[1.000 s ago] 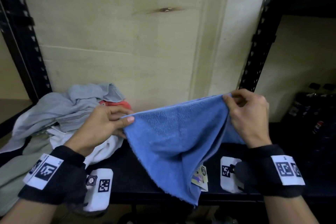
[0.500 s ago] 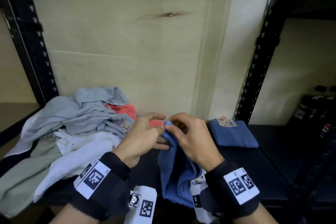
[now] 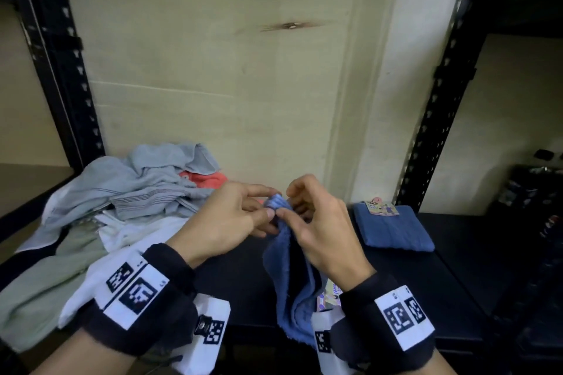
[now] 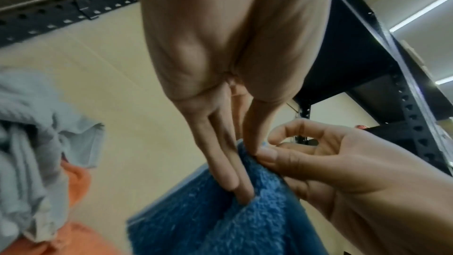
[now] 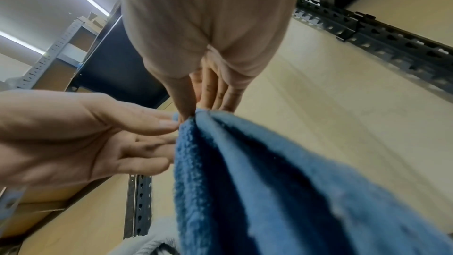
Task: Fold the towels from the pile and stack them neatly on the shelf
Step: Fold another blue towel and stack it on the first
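Blue towel (image 3: pixel 291 277) pinched in both hands' grip above the black shelf (image 3: pixel 457 277), beige wall (image 3: pixel 213 85) behind.

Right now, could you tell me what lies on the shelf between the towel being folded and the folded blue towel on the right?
Only bare black shelf separates the held blue towel from the folded blue towel, per the head view.

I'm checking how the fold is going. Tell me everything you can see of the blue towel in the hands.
The blue towel is mid-blue terry cloth with a looped, fuzzy pile and a slightly ragged lower edge. It hangs doubled over in front of the black shelf, its top corners brought together. The left hand and right hand both pinch that top edge between thumb and fingers. A printed paper tag shows beside its lower folds. It hangs clear of the folded blue towel.
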